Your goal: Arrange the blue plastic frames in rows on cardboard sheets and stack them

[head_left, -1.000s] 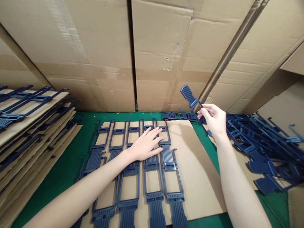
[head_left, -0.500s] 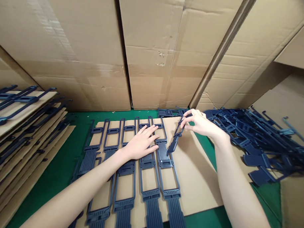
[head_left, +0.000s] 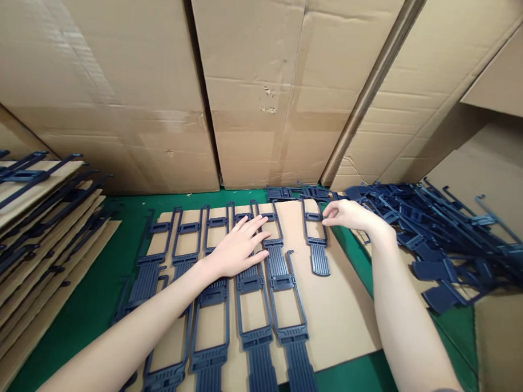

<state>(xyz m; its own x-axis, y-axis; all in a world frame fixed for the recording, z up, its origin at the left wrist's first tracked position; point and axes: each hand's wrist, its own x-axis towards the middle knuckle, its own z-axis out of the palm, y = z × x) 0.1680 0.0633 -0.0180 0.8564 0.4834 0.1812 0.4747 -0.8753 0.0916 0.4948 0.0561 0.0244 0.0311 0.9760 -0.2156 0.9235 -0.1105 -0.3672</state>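
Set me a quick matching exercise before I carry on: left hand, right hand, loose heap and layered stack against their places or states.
1. Left hand
2. Right hand
3. Loose heap
4. Layered stack

A. Tangled, right of the work sheet
B. At the far left of the view
C. Palm down, fingers spread over laid-out parts
D. At the upper frame of the rightmost part

Pairs: 1-C, 2-D, 3-A, 4-B
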